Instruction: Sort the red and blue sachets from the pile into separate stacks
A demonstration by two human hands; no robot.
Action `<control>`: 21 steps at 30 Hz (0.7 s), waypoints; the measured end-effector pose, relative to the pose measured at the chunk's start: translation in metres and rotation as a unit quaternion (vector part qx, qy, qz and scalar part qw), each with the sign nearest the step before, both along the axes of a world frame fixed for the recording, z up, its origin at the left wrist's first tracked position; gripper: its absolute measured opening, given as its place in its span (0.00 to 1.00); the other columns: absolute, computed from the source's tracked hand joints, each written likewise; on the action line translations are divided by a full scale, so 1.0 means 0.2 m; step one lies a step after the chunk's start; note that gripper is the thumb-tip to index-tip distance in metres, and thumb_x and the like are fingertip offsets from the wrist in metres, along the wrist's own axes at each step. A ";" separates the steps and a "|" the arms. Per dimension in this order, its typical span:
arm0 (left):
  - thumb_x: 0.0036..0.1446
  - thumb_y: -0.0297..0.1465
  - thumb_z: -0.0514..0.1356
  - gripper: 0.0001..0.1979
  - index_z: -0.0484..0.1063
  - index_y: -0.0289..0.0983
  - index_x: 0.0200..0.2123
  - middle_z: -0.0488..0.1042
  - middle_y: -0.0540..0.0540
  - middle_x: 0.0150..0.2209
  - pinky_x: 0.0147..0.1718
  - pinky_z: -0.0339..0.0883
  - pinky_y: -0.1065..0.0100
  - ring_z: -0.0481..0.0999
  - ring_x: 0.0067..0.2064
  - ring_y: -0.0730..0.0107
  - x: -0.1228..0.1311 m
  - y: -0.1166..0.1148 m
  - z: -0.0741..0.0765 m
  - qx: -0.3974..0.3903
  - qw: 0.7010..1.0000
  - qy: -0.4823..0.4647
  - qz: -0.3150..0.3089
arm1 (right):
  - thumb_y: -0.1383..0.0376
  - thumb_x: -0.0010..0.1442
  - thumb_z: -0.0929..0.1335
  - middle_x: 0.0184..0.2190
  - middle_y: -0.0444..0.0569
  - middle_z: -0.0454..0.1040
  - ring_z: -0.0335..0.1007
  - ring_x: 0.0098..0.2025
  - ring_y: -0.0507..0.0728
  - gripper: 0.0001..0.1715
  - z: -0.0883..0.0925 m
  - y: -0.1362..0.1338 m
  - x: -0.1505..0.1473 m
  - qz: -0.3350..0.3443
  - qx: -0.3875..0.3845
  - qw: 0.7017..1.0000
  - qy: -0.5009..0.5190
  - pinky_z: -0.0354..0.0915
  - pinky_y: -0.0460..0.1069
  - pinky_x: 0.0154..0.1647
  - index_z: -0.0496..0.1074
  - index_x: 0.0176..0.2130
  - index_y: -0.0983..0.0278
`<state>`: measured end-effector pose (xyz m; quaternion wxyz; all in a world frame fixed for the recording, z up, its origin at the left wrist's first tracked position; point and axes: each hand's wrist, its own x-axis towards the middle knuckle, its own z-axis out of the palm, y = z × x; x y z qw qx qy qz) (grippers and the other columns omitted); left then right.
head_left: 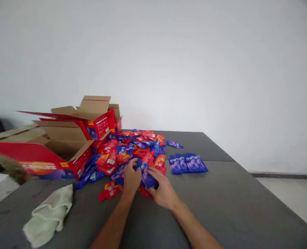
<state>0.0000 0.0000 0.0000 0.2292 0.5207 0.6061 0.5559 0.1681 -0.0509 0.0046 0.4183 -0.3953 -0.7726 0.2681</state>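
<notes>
A blue packet (146, 177) lies between my two hands at the near side of a loose pile of red and blue packets (129, 148). My left hand (131, 178) has its fingers curled at the packet's left edge; the thumb is hidden. On the opposite edge, my right hand (164, 190) grips the same packet, fingers on top and thumb lower down. Under and around the hands lie more packets, among them a red one (110, 191) left of my left wrist. A row of overlapping blue packets (187, 164) lies flat to the right of the pile.
Open red cardboard boxes (46, 155) stand on the left, flaps raised. A pale crumpled cloth (49, 216) lies at the front left of the dark table (236, 207). One blue packet (174, 144) lies apart behind the row. A white wall (195, 69) rises behind.
</notes>
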 end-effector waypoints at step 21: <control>0.50 0.34 0.65 0.19 0.69 0.35 0.45 0.79 0.43 0.39 0.41 0.71 0.65 0.79 0.39 0.64 0.20 -0.15 0.14 -0.015 0.929 -0.237 -0.284 | 0.50 0.55 0.70 0.22 0.43 0.73 0.69 0.24 0.53 0.20 0.11 0.01 0.05 -0.032 -0.230 0.928 0.292 0.66 0.48 0.29 0.69 0.35 0.64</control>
